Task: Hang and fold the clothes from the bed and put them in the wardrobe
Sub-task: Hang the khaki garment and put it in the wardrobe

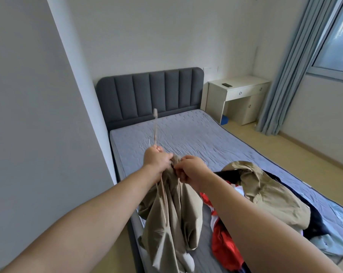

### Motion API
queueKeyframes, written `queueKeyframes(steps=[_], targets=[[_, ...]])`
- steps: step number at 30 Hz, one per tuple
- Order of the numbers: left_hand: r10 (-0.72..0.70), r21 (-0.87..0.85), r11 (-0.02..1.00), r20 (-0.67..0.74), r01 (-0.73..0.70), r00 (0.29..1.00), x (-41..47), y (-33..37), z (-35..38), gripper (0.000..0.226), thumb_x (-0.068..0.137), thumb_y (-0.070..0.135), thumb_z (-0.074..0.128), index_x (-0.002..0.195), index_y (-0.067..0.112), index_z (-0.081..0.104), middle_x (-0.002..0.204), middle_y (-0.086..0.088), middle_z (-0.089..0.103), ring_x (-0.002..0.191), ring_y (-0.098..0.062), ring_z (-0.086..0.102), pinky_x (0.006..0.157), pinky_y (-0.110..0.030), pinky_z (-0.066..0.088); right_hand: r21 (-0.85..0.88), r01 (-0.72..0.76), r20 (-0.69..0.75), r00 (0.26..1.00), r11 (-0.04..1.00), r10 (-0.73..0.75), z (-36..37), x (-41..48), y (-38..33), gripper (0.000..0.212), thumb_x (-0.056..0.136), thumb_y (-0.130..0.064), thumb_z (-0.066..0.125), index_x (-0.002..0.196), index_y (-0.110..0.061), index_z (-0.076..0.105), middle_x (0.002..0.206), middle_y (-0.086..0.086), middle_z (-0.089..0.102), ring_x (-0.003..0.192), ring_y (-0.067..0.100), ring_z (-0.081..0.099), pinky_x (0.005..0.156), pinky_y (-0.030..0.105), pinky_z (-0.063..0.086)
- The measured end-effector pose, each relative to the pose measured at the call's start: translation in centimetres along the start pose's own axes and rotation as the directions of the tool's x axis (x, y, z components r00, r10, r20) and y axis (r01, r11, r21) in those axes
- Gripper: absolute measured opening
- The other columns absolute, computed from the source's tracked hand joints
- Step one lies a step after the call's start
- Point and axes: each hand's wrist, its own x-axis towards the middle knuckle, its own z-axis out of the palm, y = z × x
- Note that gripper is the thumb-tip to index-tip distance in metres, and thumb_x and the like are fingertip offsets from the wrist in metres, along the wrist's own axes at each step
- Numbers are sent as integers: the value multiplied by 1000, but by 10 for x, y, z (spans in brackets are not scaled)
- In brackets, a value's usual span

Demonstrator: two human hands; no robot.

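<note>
A beige garment [172, 219] hangs from both my hands above the near left edge of the bed [186, 138]. My left hand [157, 159] grips its top together with a pale hanger [155, 129], whose thin end sticks up, blurred. My right hand [190, 170] is closed on the fabric's top edge just beside the left hand. A pile of clothes lies on the mattress at the right: a second beige garment [269, 194], a red and white piece [223, 245], dark navy cloth [316, 221] and light blue cloth [332, 245].
A grey padded headboard [151, 93] stands at the far end. A white desk [239, 95] with a small dark object on it sits right of the bed, by blue curtains [288, 75] and a window. A white wall or panel [38, 115] rises close on the left.
</note>
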Motion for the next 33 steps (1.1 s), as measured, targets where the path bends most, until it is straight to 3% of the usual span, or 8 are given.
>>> queueKeyframes(steps=[5,9,13,17,21,26,30,33], targets=[[-97,-194,978,-93,77,991,35,13,-27,30,83,5,80,93,13,53,95,-6,57,93,-24,58,90,-35,53,-35,-114,63,991,993,116,-8,-13,24,35,89,11,57,71,-15,41,46,5,47,36,15,39,46,21,29],[87,182,978,72,-99,994,30,16,-36,50,74,43,88,81,18,46,78,0,48,77,-19,50,66,-27,43,-81,7,-65,998,997,-12,-8,-7,15,37,84,12,56,68,-16,38,56,9,47,45,18,39,47,28,30],[-29,503,839,419,-206,908,16,21,-42,82,42,81,83,82,14,59,81,-11,59,79,-26,58,71,-38,45,-94,73,-171,981,993,-89,-15,3,0,32,84,9,54,69,-16,40,61,9,47,54,20,43,44,27,32],[-33,523,777,590,-351,807,13,11,-44,57,61,40,96,72,19,43,71,-3,52,69,-17,46,66,-32,40,-213,77,-181,977,974,-117,-21,5,2,28,83,3,53,68,-17,41,60,7,49,54,21,44,45,27,34],[203,395,842,399,-367,894,15,0,-39,45,75,17,88,74,18,43,76,-6,55,72,-19,51,75,-34,45,-304,98,-159,975,948,-152,-22,2,14,25,83,-1,52,68,-17,42,59,1,48,52,19,43,45,25,34],[336,324,884,62,-337,940,23,0,-37,43,82,19,82,72,20,40,66,5,54,59,-8,52,54,-17,37,-387,93,-191,965,917,-178,-38,-1,21,30,83,1,47,66,-19,33,63,0,37,57,18,34,52,30,29],[320,239,938,-311,-252,895,38,16,-54,30,90,22,68,75,21,42,72,7,52,65,-12,50,57,-22,33,-475,15,-233,962,880,-142,-58,-9,35,21,83,-1,46,69,-15,41,62,2,44,55,19,41,52,28,32],[326,290,929,-353,-228,877,41,24,-65,25,94,26,58,76,25,40,77,7,52,67,-9,49,59,-26,34,-500,55,-225,955,864,-191,-63,-14,35,22,81,0,46,69,-17,39,63,-1,41,57,17,37,54,30,30]])
